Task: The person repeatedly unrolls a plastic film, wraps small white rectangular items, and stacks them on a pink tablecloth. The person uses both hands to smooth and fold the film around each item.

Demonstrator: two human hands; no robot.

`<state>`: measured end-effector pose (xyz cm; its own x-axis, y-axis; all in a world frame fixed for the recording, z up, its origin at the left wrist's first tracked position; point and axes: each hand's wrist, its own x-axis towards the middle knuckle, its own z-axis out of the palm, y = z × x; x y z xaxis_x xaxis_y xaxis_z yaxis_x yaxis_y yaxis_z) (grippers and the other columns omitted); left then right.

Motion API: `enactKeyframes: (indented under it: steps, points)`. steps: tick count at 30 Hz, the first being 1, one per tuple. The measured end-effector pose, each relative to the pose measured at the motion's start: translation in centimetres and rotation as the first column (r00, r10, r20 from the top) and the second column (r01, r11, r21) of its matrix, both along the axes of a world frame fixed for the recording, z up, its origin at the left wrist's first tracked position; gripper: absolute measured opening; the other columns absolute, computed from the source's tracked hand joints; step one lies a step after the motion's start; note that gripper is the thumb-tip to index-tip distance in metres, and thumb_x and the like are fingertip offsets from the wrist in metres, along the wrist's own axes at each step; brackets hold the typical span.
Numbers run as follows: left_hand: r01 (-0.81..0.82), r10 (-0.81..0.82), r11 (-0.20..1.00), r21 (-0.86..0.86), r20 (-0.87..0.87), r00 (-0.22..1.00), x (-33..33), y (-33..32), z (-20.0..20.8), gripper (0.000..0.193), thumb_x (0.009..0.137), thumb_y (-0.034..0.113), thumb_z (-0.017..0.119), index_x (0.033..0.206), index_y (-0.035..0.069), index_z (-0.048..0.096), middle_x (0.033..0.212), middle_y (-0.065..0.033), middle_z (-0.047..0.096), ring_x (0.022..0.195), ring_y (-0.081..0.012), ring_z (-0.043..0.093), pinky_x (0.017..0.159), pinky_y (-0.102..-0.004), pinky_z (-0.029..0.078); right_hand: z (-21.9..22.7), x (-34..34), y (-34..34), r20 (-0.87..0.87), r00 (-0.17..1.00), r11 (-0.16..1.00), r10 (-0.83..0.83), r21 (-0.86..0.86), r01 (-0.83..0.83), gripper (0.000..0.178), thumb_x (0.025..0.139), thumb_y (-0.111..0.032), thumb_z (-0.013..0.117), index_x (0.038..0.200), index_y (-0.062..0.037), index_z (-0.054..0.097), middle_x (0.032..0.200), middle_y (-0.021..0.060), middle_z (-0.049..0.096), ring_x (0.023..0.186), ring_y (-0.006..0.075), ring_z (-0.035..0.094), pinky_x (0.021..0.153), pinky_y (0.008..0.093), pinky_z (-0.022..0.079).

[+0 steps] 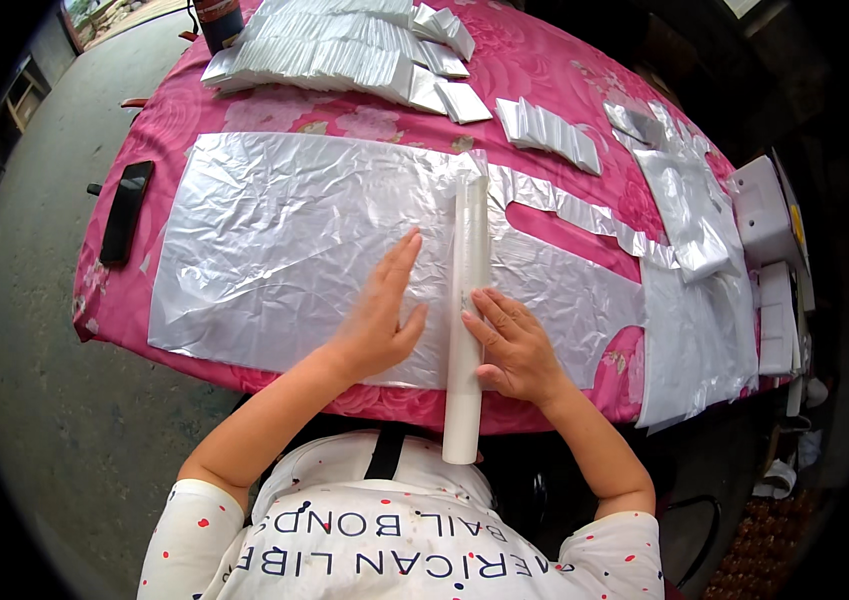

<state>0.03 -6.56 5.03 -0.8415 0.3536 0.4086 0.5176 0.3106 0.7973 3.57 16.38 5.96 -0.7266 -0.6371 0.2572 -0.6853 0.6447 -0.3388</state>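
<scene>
A thin, shiny, whitish plastic apron lies spread and slightly creased across the table, its cut-out straps toward the right. A long white tube rests crosswise on it, its near end jutting past the table's front edge. My left hand is just left of the tube, fingers stretched and pointing away from me, nothing in it. On the tube's right side lies my right hand, its fingers extended and touching the tube without wrapping round it.
Rows of folded plastic packets cover the back of the table, with a smaller row right of them. More plastic aprons lie at the right, beside white boxes. A black phone lies on the pink floral tablecloth at the left.
</scene>
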Motion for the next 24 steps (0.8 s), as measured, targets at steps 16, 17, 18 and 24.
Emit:
enactKeyframes:
  steps: [16,17,18,24]
  points:
    - [-0.363,0.367,0.930,-0.055,0.156,0.917,6.8,-19.3,1.5,0.054,0.078,-0.004,0.047,0.131,0.001,0.039,0.132,-0.0152,0.045,0.114,-0.0270,0.052,0.094,-0.0359,0.040,3.5,-5.1,-18.1,0.056,0.846,0.797,0.530,-0.373,-0.475,0.039,0.084,-0.030,0.057,0.112,-0.0032,0.055,0.121,0.0147,0.052,0.117,0.0310,0.046,0.096,0.0436,0.038]
    - [-0.372,0.379,0.925,-0.070,0.171,0.910,7.5,-19.9,1.5,0.054,0.078,-0.003,0.047,0.131,0.002,0.039,0.132,-0.0153,0.045,0.113,-0.0273,0.052,0.093,-0.0359,0.040,3.1,-6.3,-17.9,0.051,0.878,0.839,0.475,-0.326,-0.435,0.040,0.085,-0.031,0.056,0.115,-0.0045,0.054,0.124,0.0139,0.050,0.119,0.0309,0.045,0.097,0.0433,0.036]
    - [-0.384,0.390,0.921,-0.070,0.182,0.903,8.2,-20.5,1.5,0.053,0.078,-0.003,0.048,0.130,0.002,0.039,0.132,-0.0155,0.045,0.113,-0.0273,0.052,0.093,-0.0359,0.041,2.7,-7.6,-17.8,0.042,0.907,0.877,0.419,-0.279,-0.391,0.042,0.086,-0.032,0.054,0.119,-0.0058,0.053,0.127,0.0130,0.049,0.121,0.0309,0.043,0.099,0.0430,0.035]
    - [-0.435,0.445,0.895,-0.096,0.233,0.865,10.4,-21.6,1.2,0.053,0.079,0.001,0.052,0.130,0.000,0.038,0.131,-0.0177,0.043,0.110,-0.0290,0.052,0.091,-0.0370,0.042,-0.2,-12.3,-24.5,-0.077,0.908,0.910,0.411,-0.025,-0.414,0.051,0.088,-0.037,0.048,0.130,-0.0087,0.044,0.139,0.0123,0.037,0.131,0.0303,0.030,0.106,0.0431,0.024]
